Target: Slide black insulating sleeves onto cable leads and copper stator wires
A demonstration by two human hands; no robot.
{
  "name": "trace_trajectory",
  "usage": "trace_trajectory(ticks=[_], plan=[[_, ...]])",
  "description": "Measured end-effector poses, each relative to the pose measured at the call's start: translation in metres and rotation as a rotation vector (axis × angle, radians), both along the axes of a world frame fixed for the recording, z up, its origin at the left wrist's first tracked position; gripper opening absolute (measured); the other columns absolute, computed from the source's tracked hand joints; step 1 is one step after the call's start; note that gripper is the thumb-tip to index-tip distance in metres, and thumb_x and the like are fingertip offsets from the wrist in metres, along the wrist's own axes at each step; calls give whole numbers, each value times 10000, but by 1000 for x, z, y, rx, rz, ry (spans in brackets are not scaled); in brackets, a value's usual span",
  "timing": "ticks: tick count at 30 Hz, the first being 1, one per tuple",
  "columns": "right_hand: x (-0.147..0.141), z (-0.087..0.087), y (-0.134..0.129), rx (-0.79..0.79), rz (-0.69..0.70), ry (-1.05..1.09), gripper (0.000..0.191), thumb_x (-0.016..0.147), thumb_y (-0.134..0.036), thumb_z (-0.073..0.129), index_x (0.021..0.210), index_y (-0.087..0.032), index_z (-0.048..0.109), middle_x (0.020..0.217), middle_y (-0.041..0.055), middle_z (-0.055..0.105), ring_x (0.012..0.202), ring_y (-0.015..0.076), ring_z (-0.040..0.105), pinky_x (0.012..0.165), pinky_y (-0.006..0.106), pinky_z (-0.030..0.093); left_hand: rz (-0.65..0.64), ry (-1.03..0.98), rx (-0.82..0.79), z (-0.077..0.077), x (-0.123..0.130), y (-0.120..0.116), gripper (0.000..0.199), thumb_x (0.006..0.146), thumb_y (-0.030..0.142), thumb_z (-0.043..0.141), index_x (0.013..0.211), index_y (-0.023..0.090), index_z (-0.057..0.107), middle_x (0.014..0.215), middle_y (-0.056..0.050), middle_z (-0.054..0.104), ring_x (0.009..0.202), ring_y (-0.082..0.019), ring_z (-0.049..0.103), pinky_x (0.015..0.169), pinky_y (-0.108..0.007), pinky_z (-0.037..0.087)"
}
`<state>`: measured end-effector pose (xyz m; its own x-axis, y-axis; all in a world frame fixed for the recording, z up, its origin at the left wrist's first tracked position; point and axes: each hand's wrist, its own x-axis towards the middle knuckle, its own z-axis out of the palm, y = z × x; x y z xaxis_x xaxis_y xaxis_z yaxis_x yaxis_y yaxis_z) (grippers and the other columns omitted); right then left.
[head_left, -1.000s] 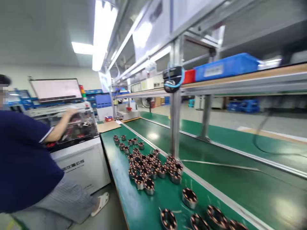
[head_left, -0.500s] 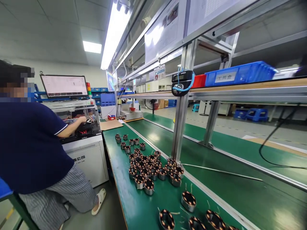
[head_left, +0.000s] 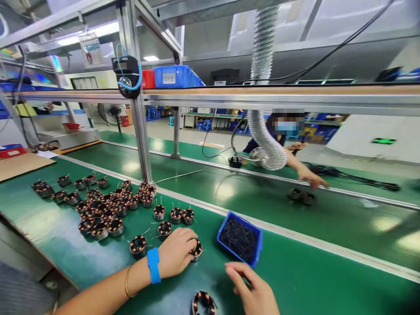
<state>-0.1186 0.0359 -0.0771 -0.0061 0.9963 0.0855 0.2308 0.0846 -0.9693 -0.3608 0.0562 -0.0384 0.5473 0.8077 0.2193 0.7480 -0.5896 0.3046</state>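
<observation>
Cardboard sheet (head_left: 19, 165): lies flat at the far left end of the green bench (head_left: 295, 280).
Stator cluster (head_left: 98, 205): many copper-wound rings crowd the bench left of the upright post (head_left: 141, 131); a few stand loose between the cluster and the hands.
Left hand (head_left: 175, 253): rests on the bench, a blue wristband (head_left: 153, 264) on the wrist, fingers curled over a wound stator (head_left: 197, 250) and gripping it from the left.
Near stator (head_left: 203, 302): sits at the lower edge, between both hands, untouched.
Right hand (head_left: 252, 291): hovers low, fingers loosely bent and empty, fingertips just beside the blue bin.
Blue bin (head_left: 241, 238): holds thin dark pieces, just right of the gripped stator.
Co-worker's hand (head_left: 311, 179): reaches across the far belt near two dark parts (head_left: 301, 197).
Hose (head_left: 262, 87): hangs down, partly hiding that person.
Change: earlier no hands showed; the view faced leftward, toward a seated person at a machine; both are gone from view.
</observation>
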Motion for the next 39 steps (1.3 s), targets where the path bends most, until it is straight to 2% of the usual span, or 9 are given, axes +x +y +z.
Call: trace_trajectory(ticks=[3, 6, 11, 22, 30, 34, 37, 39], plan=[[-15, 11, 13, -64, -63, 177, 455, 626, -616, 764, 733, -175, 792, 611, 51, 699, 551, 204, 633, 440, 261, 516, -35, -44, -59, -6, 16, -7, 171, 817, 122, 658, 948, 208, 591, 1206, -55, 637, 1072, -247, 599, 939, -395, 474], [-23, 3, 12, -95, -126, 239, 505, 586, -636, 781, 714, -148, 785, 594, 53, 682, 535, 184, 601, 451, 261, 500, -44, -126, -118, -13, 28, -19, 171, 794, 128, 692, 897, 218, 589, 1199, -24, 638, 1068, -230, 601, 902, -356, 484], [-23, -13, 6, -146, -129, 240, 540, 590, -677, 767, 691, -147, 782, 579, 53, 675, 518, 178, 588, 448, 258, 488, -19, -227, -150, -22, 32, -26, 203, 768, 100, 698, 884, 226, 589, 1209, -16, 627, 1085, -220, 587, 903, -338, 474], [-22, -14, -1, -150, -167, 141, 558, 607, -710, 734, 702, -162, 784, 641, 75, 720, 549, 192, 611, 498, 272, 511, 9, -266, -152, -28, 31, -26, 221, 758, 97, 720, 886, 225, 593, 1166, -31, 610, 1072, -226, 572, 885, -337, 471], [-24, -23, -6, -34, -99, 61, 454, 715, -626, 733, 753, -180, 812, 739, 82, 768, 606, 204, 665, 561, 260, 560, 9, -276, -155, -27, 31, -27, 223, 764, 94, 724, 891, 225, 596, 1156, -28, 608, 1069, -225, 568, 889, -338, 476], [-18, -26, -12, -35, -26, 78, 494, 801, -641, 645, 871, -188, 830, 900, 110, 774, 659, 219, 689, 498, 251, 560, 19, -269, -148, -27, 31, -27, 221, 765, 107, 744, 899, 223, 612, 1168, -38, 616, 1068, -233, 577, 889, -350, 487], [-19, -34, -20, -12, 54, 90, 500, 864, -626, 581, 918, -196, 830, 962, 117, 750, 662, 201, 686, 497, 240, 556, 21, -255, -141, -28, 31, -27, 214, 764, 117, 761, 896, 217, 625, 1177, -45, 621, 1070, -235, 580, 899, -355, 490], [-25, -43, -26, 61, 49, 96, 459, 900, -585, 562, 968, -212, 822, 960, 109, 731, 739, 205, 694, 541, 231, 562, 21, -249, -137, -27, 30, -27, 200, 767, 129, 767, 889, 216, 635, 1168, -45, 622, 1067, -233, 579, 905, -355, 491]])
